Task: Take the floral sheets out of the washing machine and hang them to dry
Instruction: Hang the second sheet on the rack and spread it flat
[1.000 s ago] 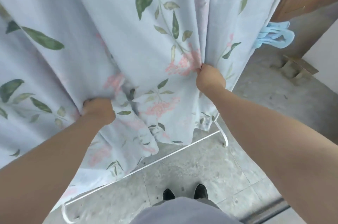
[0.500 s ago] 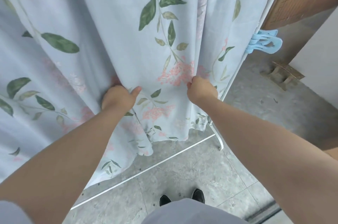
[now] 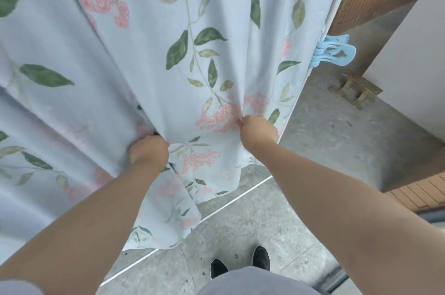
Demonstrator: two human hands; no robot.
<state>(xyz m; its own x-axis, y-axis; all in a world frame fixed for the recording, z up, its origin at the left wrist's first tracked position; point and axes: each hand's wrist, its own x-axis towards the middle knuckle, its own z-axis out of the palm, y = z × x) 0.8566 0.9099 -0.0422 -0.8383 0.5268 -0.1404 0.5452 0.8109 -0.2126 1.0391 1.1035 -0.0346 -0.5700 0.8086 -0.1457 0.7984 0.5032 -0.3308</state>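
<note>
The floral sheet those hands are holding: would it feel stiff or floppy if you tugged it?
Probably floppy: the floral sheet bunches into soft folds where the left hand and right hand grip it. Likely light for its size: its lower edge drapes thin and wavy.

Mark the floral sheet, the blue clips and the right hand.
floral sheet (image 3: 149, 65): head view, plain blue cloth left of the leafy stem.
blue clips (image 3: 323, 52): head view, stacked bodies beside the sheet's right edge.
right hand (image 3: 258, 132): head view, back of the fist gripping the sheet.

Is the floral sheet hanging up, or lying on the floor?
Hanging: the floral sheet drapes down from above in long folds; its top is out of view.
</note>
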